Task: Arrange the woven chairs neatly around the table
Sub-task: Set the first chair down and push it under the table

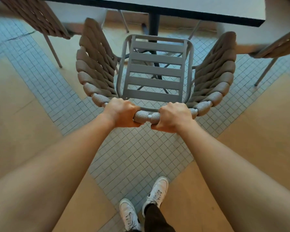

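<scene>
Left hand (120, 113) and right hand (172, 117) both grip the woven chair's (155, 71) top rail; its seat front sits just short of the counter (208, 10) edge at frame top.

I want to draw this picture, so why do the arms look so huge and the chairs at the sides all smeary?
Head view: the wide-angle lens stretches whatever is near the edges, so the forearms balloon; the left hand and right hand gripping the woven chair look sharp; the side chair at left and the one at right are blurred; light is soft, without harsh glare.
</scene>
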Demonstrator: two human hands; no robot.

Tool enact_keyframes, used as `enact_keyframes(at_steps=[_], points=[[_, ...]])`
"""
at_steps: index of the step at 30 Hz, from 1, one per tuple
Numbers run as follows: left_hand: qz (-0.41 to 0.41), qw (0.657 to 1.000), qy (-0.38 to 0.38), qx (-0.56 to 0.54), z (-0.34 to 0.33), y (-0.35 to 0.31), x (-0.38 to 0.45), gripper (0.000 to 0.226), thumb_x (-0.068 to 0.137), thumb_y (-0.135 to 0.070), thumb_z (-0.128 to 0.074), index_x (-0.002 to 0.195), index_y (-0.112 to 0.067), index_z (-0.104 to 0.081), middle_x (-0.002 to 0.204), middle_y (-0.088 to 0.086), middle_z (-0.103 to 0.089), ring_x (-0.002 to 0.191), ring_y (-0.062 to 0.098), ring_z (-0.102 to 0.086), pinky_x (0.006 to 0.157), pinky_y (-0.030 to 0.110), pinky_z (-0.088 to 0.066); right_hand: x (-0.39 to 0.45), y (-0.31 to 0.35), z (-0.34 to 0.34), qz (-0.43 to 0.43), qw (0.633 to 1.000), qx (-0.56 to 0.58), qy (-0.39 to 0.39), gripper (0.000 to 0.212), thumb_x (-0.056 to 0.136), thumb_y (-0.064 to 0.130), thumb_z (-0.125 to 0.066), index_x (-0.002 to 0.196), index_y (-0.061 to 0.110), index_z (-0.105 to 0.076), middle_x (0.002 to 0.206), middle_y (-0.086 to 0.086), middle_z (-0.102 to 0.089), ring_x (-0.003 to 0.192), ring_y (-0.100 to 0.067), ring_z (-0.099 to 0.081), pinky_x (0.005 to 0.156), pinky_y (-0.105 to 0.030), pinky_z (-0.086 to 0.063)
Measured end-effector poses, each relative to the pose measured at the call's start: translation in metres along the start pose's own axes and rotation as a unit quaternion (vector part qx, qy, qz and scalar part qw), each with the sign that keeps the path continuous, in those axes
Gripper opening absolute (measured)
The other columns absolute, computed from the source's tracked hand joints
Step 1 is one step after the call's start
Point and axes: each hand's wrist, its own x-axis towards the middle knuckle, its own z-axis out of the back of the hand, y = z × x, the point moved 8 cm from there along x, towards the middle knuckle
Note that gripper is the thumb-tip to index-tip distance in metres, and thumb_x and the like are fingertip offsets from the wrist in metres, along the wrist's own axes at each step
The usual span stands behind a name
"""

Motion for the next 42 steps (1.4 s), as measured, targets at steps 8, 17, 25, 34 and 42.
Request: enact_keyframes(at_steps=[8, 17, 25, 34, 42], points=[[0.03, 1.0, -0.003, -0.004, -0.001, 0.023, 0.033, 0.054, 0.081, -0.078, -0.047, 0.11, -0.039, -0.069, 0.084, -0.007, -0.073, 0.071, 0.021, -0.07, 0.064, 0.032, -0.053, 0.032, -0.015, 0.013, 0.018, 1.0, -0.007, -0.004, 0.059, 0.066, 0.081, -0.051, 0.085, 0.029, -0.072, 0.063, 0.007, -0.049, 0.062, -0.021, -0.057, 0.058, -0.032, -0.042], [0.012, 0.999, -0.029, 0.012, -0.001, 0.03, 0.046, 0.053, 0.081, -0.076, -0.047, 0.1, -0.033, -0.072, 0.08, -0.008, -0.071, 0.066, 0.02, -0.068, 0.059, 0.028, -0.043, 0.047, -0.024, 0.019, 0.042, 0.999, -0.008, -0.019, 0.057, 0.066, 0.078, -0.053, 0.085, 0.028, -0.072, 0.061, 0.009, -0.045, 0.055, -0.018, -0.049, 0.057, -0.031, -0.042], [0.005, 0.999, -0.044, -0.014, -0.004, 0.029, 0.043, 0.054, 0.081, -0.074, -0.044, 0.096, -0.032, -0.073, 0.081, -0.007, -0.074, 0.07, 0.02, -0.071, 0.06, 0.028, -0.042, 0.04, -0.022, 0.021, 0.027, 0.999, -0.006, -0.029, 0.058, 0.066, 0.08, -0.049, 0.084, 0.03, -0.07, 0.062, 0.01, -0.048, 0.057, -0.019, -0.054, 0.057, -0.032, -0.043], [0.125, 0.969, -0.164, -0.136, 0.007, 0.038, 0.011, 0.057, 0.099, -0.068, -0.036, 0.119, -0.026, -0.068, 0.125, 0.002, -0.07, 0.127, 0.019, -0.058, 0.12, 0.043, -0.028, -0.007, -0.032, 0.023, -0.099, 0.934, 0.132, -0.317, 0.053, 0.1, 0.059, -0.041, 0.137, 0.027, -0.063, 0.163, -0.008, -0.036, 0.154, -0.03, -0.023, 0.125, -0.056, -0.003], [0.538, 0.612, -0.266, -0.516, -0.038, 0.065, -0.023, 0.125, 0.077, -0.039, -0.084, 0.16, -0.028, 0.007, 0.168, 0.006, 0.018, 0.155, 0.036, 0.006, 0.122, 0.052, -0.007, -0.027, -0.046, -0.063, -0.532, 0.278, 0.776, -0.196, 0.122, 0.073, 0.041, -0.088, 0.161, 0.043, -0.003, 0.16, -0.011, -0.035, 0.134, -0.041, -0.048, 0.101, -0.065, -0.048]])
